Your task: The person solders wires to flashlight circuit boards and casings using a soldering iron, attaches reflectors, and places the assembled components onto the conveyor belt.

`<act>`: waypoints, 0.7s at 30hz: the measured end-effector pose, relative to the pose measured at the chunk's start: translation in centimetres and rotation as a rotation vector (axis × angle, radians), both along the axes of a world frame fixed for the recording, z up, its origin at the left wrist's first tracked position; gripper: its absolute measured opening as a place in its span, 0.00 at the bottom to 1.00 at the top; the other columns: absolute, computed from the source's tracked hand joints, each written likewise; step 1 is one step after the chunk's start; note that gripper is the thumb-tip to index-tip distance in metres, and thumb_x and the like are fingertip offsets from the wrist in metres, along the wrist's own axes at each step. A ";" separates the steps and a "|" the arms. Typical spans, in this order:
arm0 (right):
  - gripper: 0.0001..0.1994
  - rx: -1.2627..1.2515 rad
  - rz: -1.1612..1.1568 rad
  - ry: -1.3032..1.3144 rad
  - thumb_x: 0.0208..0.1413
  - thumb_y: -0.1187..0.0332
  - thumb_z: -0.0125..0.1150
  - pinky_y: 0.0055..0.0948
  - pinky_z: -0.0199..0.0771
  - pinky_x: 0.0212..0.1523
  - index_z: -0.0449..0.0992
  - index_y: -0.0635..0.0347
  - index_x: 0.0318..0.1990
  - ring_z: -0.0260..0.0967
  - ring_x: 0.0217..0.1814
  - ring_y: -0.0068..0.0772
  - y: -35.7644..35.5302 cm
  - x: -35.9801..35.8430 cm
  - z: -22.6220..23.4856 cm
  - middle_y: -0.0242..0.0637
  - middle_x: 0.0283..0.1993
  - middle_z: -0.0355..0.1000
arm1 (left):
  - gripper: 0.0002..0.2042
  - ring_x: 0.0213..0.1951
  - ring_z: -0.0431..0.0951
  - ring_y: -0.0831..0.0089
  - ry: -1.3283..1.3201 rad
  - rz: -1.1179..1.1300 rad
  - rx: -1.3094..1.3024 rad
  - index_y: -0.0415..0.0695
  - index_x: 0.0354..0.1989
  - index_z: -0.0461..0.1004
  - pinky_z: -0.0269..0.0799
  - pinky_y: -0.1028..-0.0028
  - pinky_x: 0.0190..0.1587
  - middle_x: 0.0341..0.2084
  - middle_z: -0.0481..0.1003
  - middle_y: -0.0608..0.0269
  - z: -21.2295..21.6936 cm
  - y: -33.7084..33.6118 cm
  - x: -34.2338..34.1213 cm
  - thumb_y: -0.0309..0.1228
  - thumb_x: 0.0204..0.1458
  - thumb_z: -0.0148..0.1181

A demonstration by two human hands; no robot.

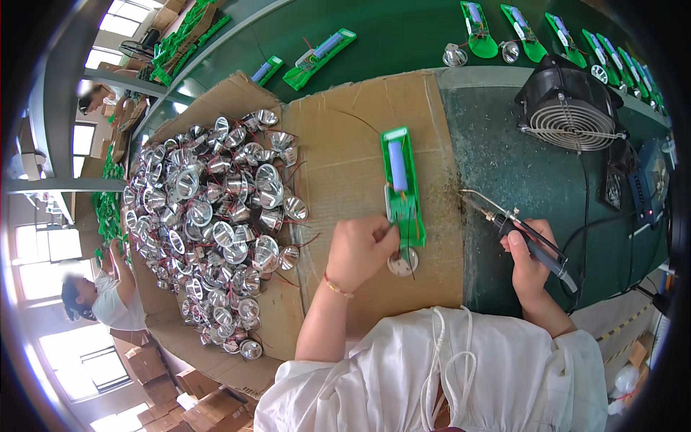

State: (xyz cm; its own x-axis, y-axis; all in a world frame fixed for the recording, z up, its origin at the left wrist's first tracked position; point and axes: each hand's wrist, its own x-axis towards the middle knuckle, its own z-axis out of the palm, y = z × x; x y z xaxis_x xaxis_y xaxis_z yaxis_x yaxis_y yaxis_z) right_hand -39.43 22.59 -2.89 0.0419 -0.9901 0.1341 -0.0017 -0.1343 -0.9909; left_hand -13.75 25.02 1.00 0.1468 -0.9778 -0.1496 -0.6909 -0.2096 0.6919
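Note:
My right hand [531, 258] is wrapped round the black handle of a soldering iron [541, 253]. The iron has a thin curved metal tube beside its tip, which points left toward the cardboard's edge. On the cardboard lies a green plastic housing [413, 216] with a blue cylindrical battery [397, 165] and thin wires inside. My left hand [362, 248] is closed in a pinch at the housing's lower left edge; what its fingertips hold is hidden. Just below the housing, by those fingers, sits a round silvery lamp reflector [403, 262].
Many silver reflectors [216, 223] with red wires heap up in a cardboard box at left. A black fan [568, 108] and a blue powered unit [650, 183] stand at right. More green housings [475, 29] line the far shelf. Two people [108, 295] are at the left.

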 end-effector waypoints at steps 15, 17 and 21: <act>0.08 0.173 0.038 -0.006 0.45 0.77 0.61 0.19 0.63 0.27 0.67 0.63 0.30 0.62 0.26 0.18 -0.4 -0.1 0.3 0.33 0.26 0.67 | 0.20 0.42 0.73 0.59 -0.990 0.024 0.094 0.46 0.34 0.75 0.67 0.61 0.47 0.42 0.69 0.54 1.1 -21.9 14.8 0.48 0.36 0.62; 0.08 0.181 0.047 -0.002 0.45 0.76 0.61 0.19 0.63 0.27 0.67 0.64 0.30 0.62 0.26 0.18 -0.3 0.0 0.1 0.32 0.26 0.68 | 0.19 0.42 0.73 0.59 -0.883 0.022 0.085 0.47 0.34 0.75 0.67 0.62 0.46 0.40 0.70 0.54 0.9 -21.3 15.1 0.47 0.37 0.62; 0.07 0.183 0.029 0.001 0.46 0.76 0.61 0.18 0.64 0.28 0.68 0.64 0.31 0.63 0.25 0.18 -0.6 0.0 -0.1 0.33 0.27 0.69 | 0.16 0.36 0.74 0.58 -0.737 -0.017 -0.104 0.46 0.31 0.74 0.69 0.62 0.39 0.32 0.72 0.54 1.6 -16.9 11.5 0.45 0.41 0.60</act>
State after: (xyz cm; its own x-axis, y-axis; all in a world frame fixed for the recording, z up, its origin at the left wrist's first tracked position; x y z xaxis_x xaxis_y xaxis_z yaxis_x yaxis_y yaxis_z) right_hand -39.43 22.03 -2.98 0.0704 -0.9963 -0.0485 -0.0018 0.0485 -0.9988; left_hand -2.24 8.17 2.58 0.1585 -0.9845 0.0751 -0.9861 -0.1540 0.0630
